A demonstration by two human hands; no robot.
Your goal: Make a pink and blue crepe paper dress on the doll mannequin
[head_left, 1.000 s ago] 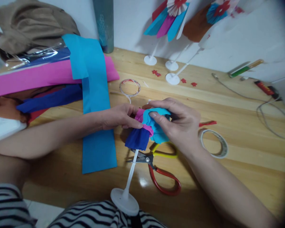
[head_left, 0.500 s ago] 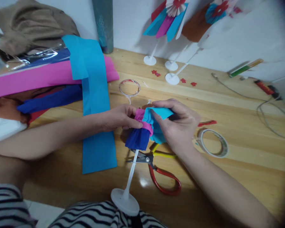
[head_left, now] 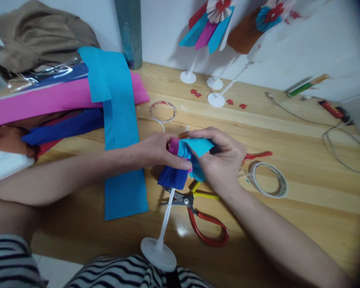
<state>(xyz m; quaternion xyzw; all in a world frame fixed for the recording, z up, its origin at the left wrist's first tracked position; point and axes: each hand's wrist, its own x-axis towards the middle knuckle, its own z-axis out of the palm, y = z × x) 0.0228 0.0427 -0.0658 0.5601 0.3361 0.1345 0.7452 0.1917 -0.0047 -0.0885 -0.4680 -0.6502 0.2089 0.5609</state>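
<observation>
Both hands work on a small gathered piece of crepe paper at the top of a white stand (head_left: 167, 220). My left hand (head_left: 165, 152) is closed on the pink and dark blue crepe paper (head_left: 173, 176), its thumb lying across the gathers. Opposite it, my right hand (head_left: 222, 156) pinches the light blue crepe paper (head_left: 200, 146), folded over at the top. The stand tilts toward me, its round base (head_left: 158, 254) near my lap. Beneath the hands lie scissors (head_left: 186, 201) with red handles, overlapping a tool with yellow handles (head_left: 205, 196).
A long blue crepe strip (head_left: 126, 192) lies left, by a pink crepe roll (head_left: 48, 95). To the right is a tape roll (head_left: 268, 180). Decorated stands (head_left: 216, 100) line the wall. A clear ring (head_left: 163, 111), small red flowers (head_left: 230, 102) and a cable (head_left: 297, 114) lie behind.
My left thumb has slid right across the gathers and now covers more of the pink band. My right hand has shifted slightly left, still gripping the light blue paper.
</observation>
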